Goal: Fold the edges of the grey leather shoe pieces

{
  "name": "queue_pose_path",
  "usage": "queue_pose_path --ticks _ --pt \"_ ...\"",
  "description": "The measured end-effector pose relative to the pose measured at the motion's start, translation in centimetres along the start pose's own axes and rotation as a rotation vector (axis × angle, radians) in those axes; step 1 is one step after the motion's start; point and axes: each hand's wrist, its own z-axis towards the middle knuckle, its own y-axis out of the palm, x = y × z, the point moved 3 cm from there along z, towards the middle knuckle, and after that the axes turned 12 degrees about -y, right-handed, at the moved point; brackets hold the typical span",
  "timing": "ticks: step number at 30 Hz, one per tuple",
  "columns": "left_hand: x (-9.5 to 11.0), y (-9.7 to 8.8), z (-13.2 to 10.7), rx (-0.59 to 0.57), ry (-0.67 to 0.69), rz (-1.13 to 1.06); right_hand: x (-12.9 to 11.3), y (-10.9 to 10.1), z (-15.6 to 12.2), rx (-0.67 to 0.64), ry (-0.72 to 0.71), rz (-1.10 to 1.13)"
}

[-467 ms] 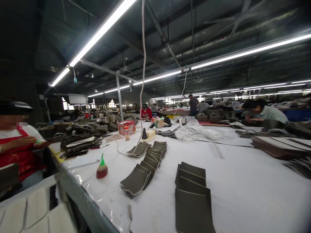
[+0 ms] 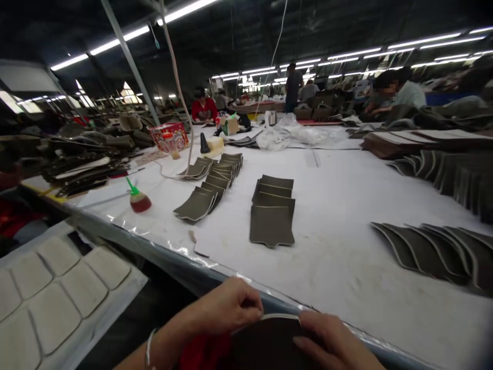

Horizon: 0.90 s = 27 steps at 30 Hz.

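At the near edge of the table, a dark leather-like panel [image 2: 271,341] with a pale curved rim is between my hands. My left hand [image 2: 233,303] has its fingers curled in and pinches the panel's top left corner. Opposite it, my right hand [image 2: 333,336] grips the right side, thumb over the face and fingers along the rim. The panel's lower part runs out of view. Beyond my hands, similar dark panels [image 2: 271,223] lie overlapped in a row, with a curved row of panels [image 2: 196,203] to their left.
A squeeze bottle [image 2: 139,198] with a green nozzle and a small tool [image 2: 194,241] lie to the left. More panels [image 2: 431,252] fan out on the right. Pale pieces [image 2: 84,290] rest on a lower board. Farther off are a red box [image 2: 169,136] and co-workers.
The view has tilted down and shifted. Both my hands and the panel they hold have come into view at the bottom, along with more panels at the right.
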Motion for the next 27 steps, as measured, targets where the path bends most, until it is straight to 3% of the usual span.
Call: queue_pose_path --ticks 3,7,10,14,20,27 --pt "0.1 -0.1 0.4 -0.061 -0.002 -0.024 -0.1 -0.1 0.1 -0.002 -0.040 -0.139" --pt "-0.1 -0.5 0.5 -0.119 -0.013 -0.106 -0.3 -0.2 0.2 -0.026 -0.095 -0.100" --pt "-0.4 -0.5 0.8 -0.120 -0.019 -0.095 -0.5 -0.1 0.0 0.014 -0.164 -0.137" --pt "-0.6 0.0 1.2 -0.139 -0.067 -0.225 -1.9 0.2 -0.1 0.171 -0.343 -0.330" --pt "-0.7 0.6 1.4 -0.150 -0.120 -0.369 -3.4 2.0 1.3 0.106 -0.496 -0.507" --pt "-1.3 1.0 1.2 -0.117 -0.113 -0.399 -3.4 3.0 1.6 0.207 -0.651 -0.647"
